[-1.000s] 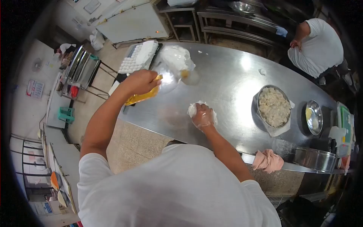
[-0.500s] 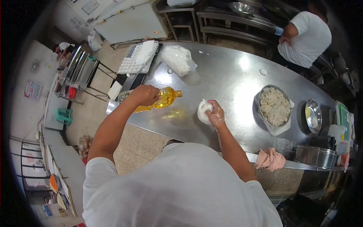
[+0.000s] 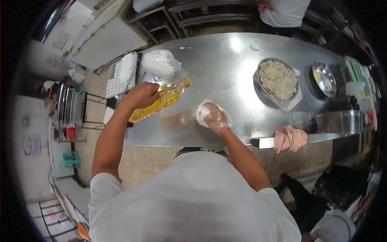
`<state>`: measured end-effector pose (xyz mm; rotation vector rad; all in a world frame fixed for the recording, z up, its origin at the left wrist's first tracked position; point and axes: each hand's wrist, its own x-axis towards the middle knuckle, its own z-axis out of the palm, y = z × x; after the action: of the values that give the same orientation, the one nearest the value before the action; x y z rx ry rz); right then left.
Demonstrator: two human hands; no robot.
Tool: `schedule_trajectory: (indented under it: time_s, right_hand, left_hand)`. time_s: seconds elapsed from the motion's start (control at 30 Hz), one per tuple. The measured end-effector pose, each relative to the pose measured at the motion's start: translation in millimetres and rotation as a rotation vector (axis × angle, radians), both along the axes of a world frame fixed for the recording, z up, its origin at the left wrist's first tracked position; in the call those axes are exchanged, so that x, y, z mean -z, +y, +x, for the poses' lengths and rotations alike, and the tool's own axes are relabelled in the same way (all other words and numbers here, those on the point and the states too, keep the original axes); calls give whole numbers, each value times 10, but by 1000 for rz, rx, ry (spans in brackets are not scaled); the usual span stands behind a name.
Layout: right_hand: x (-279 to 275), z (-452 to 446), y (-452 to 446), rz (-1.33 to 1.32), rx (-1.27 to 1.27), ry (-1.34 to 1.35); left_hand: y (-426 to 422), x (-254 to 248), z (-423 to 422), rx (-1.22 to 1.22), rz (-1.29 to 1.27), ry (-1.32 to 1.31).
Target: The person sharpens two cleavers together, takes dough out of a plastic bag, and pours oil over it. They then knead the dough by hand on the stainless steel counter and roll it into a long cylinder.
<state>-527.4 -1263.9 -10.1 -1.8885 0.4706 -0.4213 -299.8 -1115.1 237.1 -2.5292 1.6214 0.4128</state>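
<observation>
My left hand [image 3: 144,95] is closed round a large clear plastic bottle of yellow oil [image 3: 171,95]. The bottle leans over the steel table, its yellow cap end up and to the right. In a clear plastic glove, my right hand [image 3: 217,117] grips a rounded white lump [image 3: 202,113] at the near middle of the table; its exact kind is unclear. My right fingers curl over its top and side. Between the two hands, a blurred yellow-brown reflection shows on the metal.
The steel table [image 3: 217,60] carries a white plastic bag [image 3: 160,63], egg trays [image 3: 122,74], a bowl of pale chunky mixture [image 3: 279,80], a smaller metal bowl [image 3: 324,79] and a pink cloth [image 3: 290,138]. A person [image 3: 284,12] stands beyond the far edge; another [image 3: 332,226] is at lower right.
The view has shifted, with the table now higher in the picture. My left hand has raised the bottle and tipped its cap end upward. My right hand still holds the white lump.
</observation>
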Motion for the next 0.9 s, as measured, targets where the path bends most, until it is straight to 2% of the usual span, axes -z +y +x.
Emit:
schedule_trajectory:
  time_s: [0.03,0.1,0.13,0.2,0.3,0.43,0.53,0.6,0.63,0.7,0.83,0.9]
  right_hand:
    - [-37,28,64,5,28,5]
    - [-58,62,123,-290,-197,51]
    - [-62,59,140,-288,-186,53]
    - [-62,118,218,-403,-401,143]
    - [-36,83,240,-378,-295,88]
    - [-65,70,175,-316,-283,128]
    - [-73,102,164,-330,-294,129]
    - [41,157,176,-304,-331,163]
    - [99,179,189,-305,-326,164]
    - [199,201,220,-428,-256,22]
    - [68,188,147,-394,-306,49]
    - [58,173,141,-428,-264,-50]
  left_hand:
    - [-63,21,-26,28,5,5]
    - [-188,69,-73,101,5,-39]
    - [-243,83,-101,112,6,-39]
    - [-259,53,-134,128,62,-69]
    - [-188,2,-101,138,106,-109]
    - [115,110,126,135,98,-135]
    - [420,188,354,77,3,-38]
    - [533,175,338,-188,-148,205]
    - [567,183,342,-183,-149,205]
    - [533,38,206,-325,-223,300]
    - [276,-107,-100,-276,-284,371]
    - [122,-125,-197,-147,-310,336]
